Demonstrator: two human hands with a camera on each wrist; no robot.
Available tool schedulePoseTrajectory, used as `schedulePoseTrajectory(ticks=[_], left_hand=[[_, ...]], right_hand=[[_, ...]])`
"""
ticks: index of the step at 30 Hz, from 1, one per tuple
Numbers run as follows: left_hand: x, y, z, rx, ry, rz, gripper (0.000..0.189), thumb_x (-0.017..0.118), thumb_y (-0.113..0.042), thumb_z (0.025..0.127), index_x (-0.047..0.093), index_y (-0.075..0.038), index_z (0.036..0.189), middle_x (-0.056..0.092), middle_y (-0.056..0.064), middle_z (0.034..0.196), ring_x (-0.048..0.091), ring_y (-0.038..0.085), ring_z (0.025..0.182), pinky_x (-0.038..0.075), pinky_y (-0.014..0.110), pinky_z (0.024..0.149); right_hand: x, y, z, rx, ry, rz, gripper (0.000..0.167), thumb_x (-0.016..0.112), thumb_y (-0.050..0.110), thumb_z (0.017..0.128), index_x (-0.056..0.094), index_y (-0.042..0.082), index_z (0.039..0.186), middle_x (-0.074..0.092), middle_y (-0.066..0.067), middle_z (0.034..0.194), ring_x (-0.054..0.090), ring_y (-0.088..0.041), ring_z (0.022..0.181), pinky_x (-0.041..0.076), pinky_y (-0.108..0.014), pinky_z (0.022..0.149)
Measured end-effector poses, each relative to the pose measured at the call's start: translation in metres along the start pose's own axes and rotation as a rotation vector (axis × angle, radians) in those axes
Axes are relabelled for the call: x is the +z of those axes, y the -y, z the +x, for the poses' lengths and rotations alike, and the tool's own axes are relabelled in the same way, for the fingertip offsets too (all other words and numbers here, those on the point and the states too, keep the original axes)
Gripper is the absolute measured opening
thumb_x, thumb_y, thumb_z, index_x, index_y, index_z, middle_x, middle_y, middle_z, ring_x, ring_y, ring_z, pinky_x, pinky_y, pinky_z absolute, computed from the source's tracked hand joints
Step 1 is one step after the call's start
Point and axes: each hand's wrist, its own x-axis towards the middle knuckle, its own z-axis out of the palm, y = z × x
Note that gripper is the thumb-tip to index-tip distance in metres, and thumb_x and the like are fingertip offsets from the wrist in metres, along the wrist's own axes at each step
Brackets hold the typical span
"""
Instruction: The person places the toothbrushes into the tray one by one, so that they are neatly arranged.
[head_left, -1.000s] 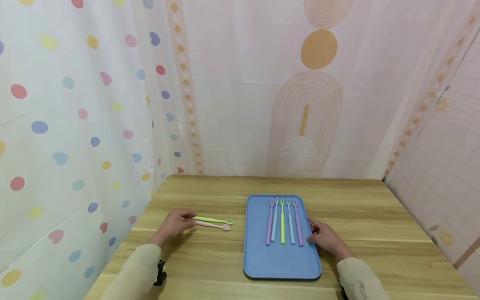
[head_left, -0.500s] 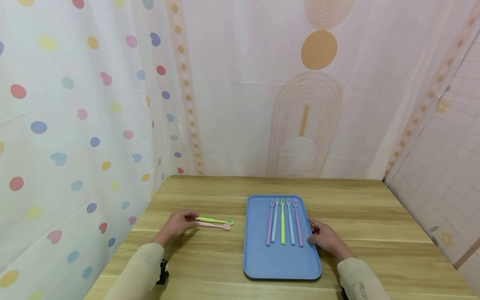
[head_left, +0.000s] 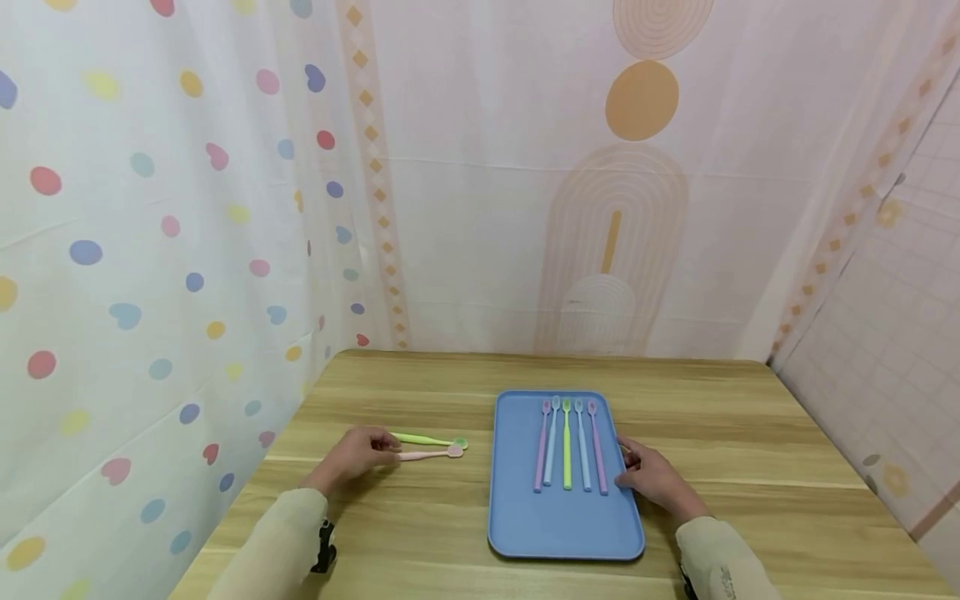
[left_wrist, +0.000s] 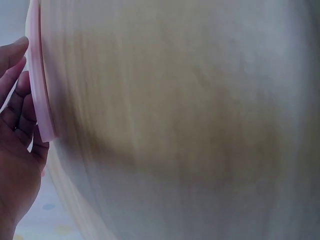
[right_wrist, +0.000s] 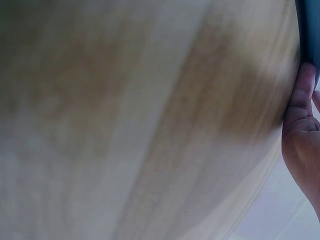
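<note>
In the head view, my left hand is over the handle end of a pink toothbrush on the table. The left wrist view shows its curled fingers against the pink handle; part of the grip is cut off. A green toothbrush lies just behind the pink one, its handle end hidden by the hand. My right hand holds the right rim of a blue tray, thumb at the edge. On the tray, several toothbrushes stand in a row: purple, light blue, green, light blue, purple.
The wooden table reaches back to a patterned curtain. A dotted curtain hangs along the left side. Bare wood separates the two loose brushes from the tray's left rim.
My left hand has shifted slightly right and toward me. The pink toothbrush's handle end has swung toward me, away from the green one. The right hand and tray stay put.
</note>
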Motion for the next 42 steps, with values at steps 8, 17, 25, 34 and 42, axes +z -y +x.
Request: schedulePoseTrajectory(ticks=[8,17,25,34,42], left_hand=[[0.005,0.003,-0.002,-0.01,0.026,0.011,0.015,0.078,-0.014,0.085,0.076,-0.008,0.098,0.066,0.0,0.089,0.055,0.016,0.078,0.048,0.032,0.069],[0.006,0.001,-0.004,0.051,0.065,0.045,0.011,0.076,-0.011,0.087,0.077,-0.008,0.097,0.067,-0.001,0.087,0.053,0.015,0.076,0.046,0.031,0.067],[0.005,-0.006,-0.009,0.034,0.056,0.027,0.008,0.075,-0.014,0.088,0.077,-0.012,0.095,0.065,-0.001,0.084,0.052,0.018,0.074,0.044,0.033,0.066],[0.012,-0.021,-0.004,0.056,-0.008,-0.034,0.009,0.076,-0.016,0.088,0.078,-0.01,0.094,0.064,-0.001,0.082,0.053,0.016,0.073,0.044,0.031,0.066],[0.03,-0.041,0.003,0.044,-0.062,-0.1,0.006,0.074,-0.009,0.088,0.075,-0.005,0.092,0.06,0.0,0.075,0.05,0.015,0.068,0.041,0.025,0.057]], right_hand=[[0.0,0.0,0.0,0.006,0.0,0.01,0.072,0.068,-0.006,0.082,0.038,-0.007,0.147,0.057,-0.014,0.1,0.053,-0.026,0.088,0.049,-0.039,0.079],[-0.001,-0.001,0.001,0.004,0.001,-0.003,0.071,0.069,-0.004,0.082,0.039,-0.007,0.147,0.057,-0.014,0.101,0.053,-0.025,0.088,0.049,-0.039,0.079],[0.0,0.0,0.001,0.002,0.004,-0.005,0.071,0.069,-0.004,0.082,0.039,-0.007,0.147,0.057,-0.014,0.1,0.053,-0.026,0.088,0.048,-0.038,0.078],[0.0,-0.001,0.001,0.002,0.007,0.001,0.072,0.068,-0.005,0.083,0.037,-0.008,0.147,0.056,-0.015,0.101,0.053,-0.026,0.088,0.049,-0.038,0.077],[0.0,-0.003,0.001,-0.006,0.003,-0.006,0.072,0.069,-0.004,0.082,0.039,-0.008,0.147,0.056,-0.014,0.1,0.053,-0.025,0.088,0.05,-0.038,0.077]])
